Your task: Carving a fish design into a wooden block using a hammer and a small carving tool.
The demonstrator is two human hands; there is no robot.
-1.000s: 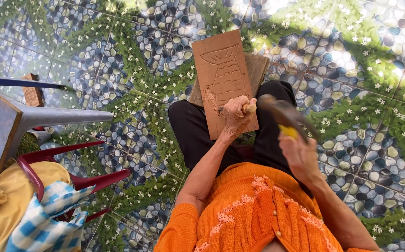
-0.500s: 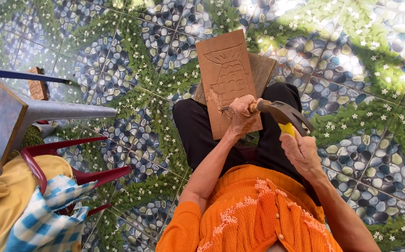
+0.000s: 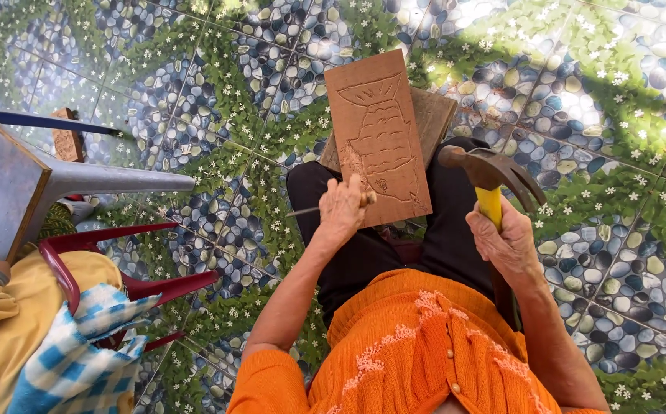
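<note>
The carved wooden board [image 3: 379,138] is lying on my lap, long axis pointing away from me, propped on a second board [image 3: 434,115]; my left hand [image 3: 342,208] is pinching a chisel [image 3: 310,208] against its near edge; my right hand [image 3: 508,244], apart, is gripping a yellow-handled hammer [image 3: 491,178] raised for striking.

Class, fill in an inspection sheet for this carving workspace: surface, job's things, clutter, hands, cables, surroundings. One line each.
Surface: tiled floor with a pebble-and-flower pattern; work rests on the lap.
Job's things: carved wooden board showing a fish, atop a second board; chisel; hammer with yellow handle.
Clutter: small wooden block on the floor.
Hands: left hand holds the chisel against the board; right hand grips the hammer, raised.
Cables: nothing seen.
Surroundings: grey table, red chair, checked cloth.
</note>
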